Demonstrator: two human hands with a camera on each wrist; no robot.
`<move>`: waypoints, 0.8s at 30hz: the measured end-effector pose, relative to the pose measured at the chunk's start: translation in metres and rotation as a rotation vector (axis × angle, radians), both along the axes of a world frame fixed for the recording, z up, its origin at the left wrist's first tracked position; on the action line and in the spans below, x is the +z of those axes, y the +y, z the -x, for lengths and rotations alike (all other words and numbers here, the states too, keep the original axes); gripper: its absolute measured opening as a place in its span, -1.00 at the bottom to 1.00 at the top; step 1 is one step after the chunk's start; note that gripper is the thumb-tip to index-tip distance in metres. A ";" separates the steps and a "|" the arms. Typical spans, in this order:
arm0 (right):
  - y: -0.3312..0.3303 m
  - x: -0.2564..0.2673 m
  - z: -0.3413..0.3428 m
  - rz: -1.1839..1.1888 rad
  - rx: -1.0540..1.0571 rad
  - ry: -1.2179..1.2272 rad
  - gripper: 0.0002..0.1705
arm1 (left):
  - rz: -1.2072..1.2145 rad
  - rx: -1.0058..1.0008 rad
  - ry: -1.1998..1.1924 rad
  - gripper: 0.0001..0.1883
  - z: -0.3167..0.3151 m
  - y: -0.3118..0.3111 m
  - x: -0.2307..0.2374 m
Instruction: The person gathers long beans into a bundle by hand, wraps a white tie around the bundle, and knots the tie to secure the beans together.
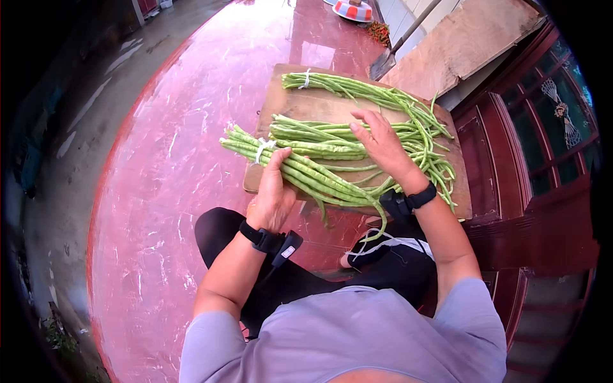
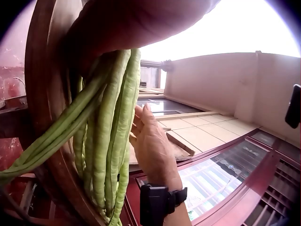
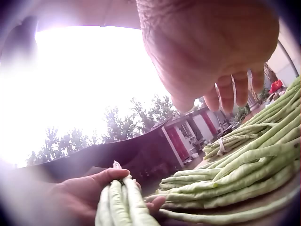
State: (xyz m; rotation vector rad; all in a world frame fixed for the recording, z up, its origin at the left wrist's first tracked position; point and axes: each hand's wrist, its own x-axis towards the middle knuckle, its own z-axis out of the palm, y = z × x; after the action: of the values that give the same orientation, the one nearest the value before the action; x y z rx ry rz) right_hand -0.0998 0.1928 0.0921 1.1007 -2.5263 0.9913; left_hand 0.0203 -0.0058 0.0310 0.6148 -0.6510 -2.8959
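Observation:
My left hand (image 1: 273, 199) grips a bundle of long green beans (image 1: 316, 177) just below the white tie (image 1: 264, 149) near its cut ends. The bundle lies slantwise at the near edge of a wooden board (image 1: 268, 102), its tails trailing right. My right hand (image 1: 385, 145) is held over the loose long beans (image 1: 319, 137) in the middle of the board, fingers extended, holding nothing. In the right wrist view its straight fingers (image 3: 225, 92) are above the beans. A second tied bundle (image 1: 345, 86) lies along the far side of the board.
White strips of string (image 1: 389, 241) lie across the person's right leg. Beyond the board are a shovel (image 1: 384, 64), a leaning wooden sheet (image 1: 466, 48) and an orange-and-white basin (image 1: 352, 9). A dark red door (image 1: 504, 140) stands on the right.

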 end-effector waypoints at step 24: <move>-0.004 -0.094 -0.154 1.472 1.034 -1.679 0.01 | 0.433 -0.054 0.046 -0.58 -0.064 0.064 0.108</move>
State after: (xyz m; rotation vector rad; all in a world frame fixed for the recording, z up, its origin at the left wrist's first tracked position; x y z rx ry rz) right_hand 0.0537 0.1888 -0.0020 0.8478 -0.0770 3.9591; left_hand 0.0848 0.0585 0.1389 0.4746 -1.2544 -2.6706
